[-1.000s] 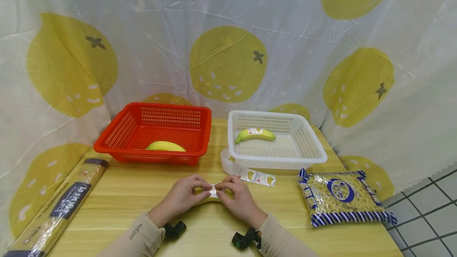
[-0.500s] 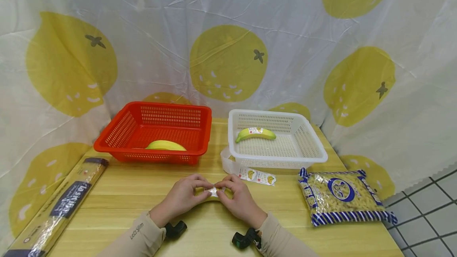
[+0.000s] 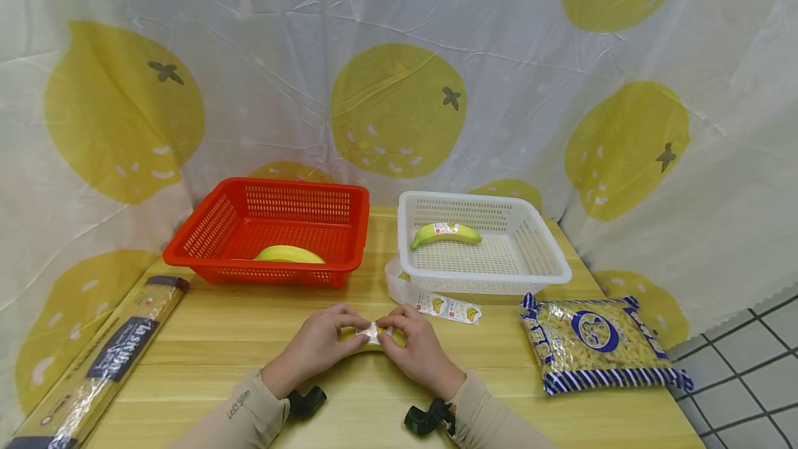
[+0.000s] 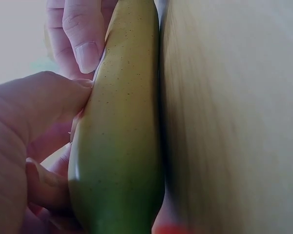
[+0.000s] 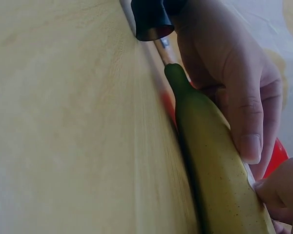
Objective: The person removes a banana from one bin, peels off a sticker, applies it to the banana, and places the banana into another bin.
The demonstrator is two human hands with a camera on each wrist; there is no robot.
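A yellow-green banana (image 3: 374,347) lies on the wooden table with a white label (image 3: 372,332) on its upper side. My left hand (image 3: 316,346) holds it from the left, thumb along the label's edge and other fingers curled behind. From the right, my right hand (image 3: 419,348) holds it likewise, its thumb and fingertips close to the left ones. Up close in the left wrist view, the banana (image 4: 119,117) shows brown specks and a greener end beside the left thumb (image 4: 53,97). In the right wrist view, its green stem (image 5: 178,78) points away, and the label is mostly hidden.
Behind are a red basket (image 3: 268,273) holding a banana (image 3: 289,254) and a white basket (image 3: 486,281) with a labelled banana (image 3: 447,234). A strip of banana labels (image 3: 436,305) trails in front. Spaghetti (image 3: 118,352) lies left, a pasta bag (image 3: 601,345) right.
The label's raised part now lies flatter against the banana than one second ago. Both hands stay in nearly the same place, with only slight shifts at the fingertips.
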